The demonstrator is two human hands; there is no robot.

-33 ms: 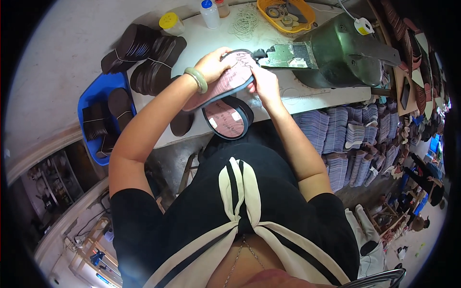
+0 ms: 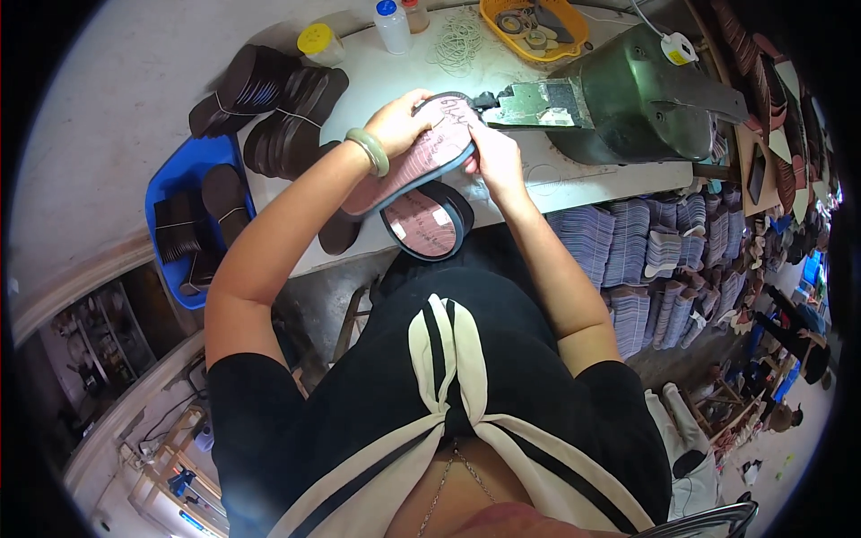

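Note:
A pink insole (image 2: 414,161) with a dark blue edge and handwriting on its face lies at the tip of a green sewing machine (image 2: 619,99). My left hand (image 2: 401,125), below a pale green bangle, is closed on the insole's left side, with the thumb on top. My right hand (image 2: 495,163) pinches its right edge beside the machine's presser foot (image 2: 485,101). Just below, more pink insoles (image 2: 421,231) with dark edges rest at the table's near edge, partly covered by the held one. The needle is too small to make out.
Bundles of dark soles (image 2: 287,121) stand left on the white table (image 2: 386,67), above a blue bin (image 2: 161,193) with more. At the back are a yellow basket (image 2: 502,40), a white bottle (image 2: 392,31) and tangled thread (image 2: 457,40). Stacked grey-blue pieces (image 2: 619,242) sit right.
The held insole has turned slightly at the machine, its lower left end dropping a little toward me. Both hands keep their hold and have barely moved.

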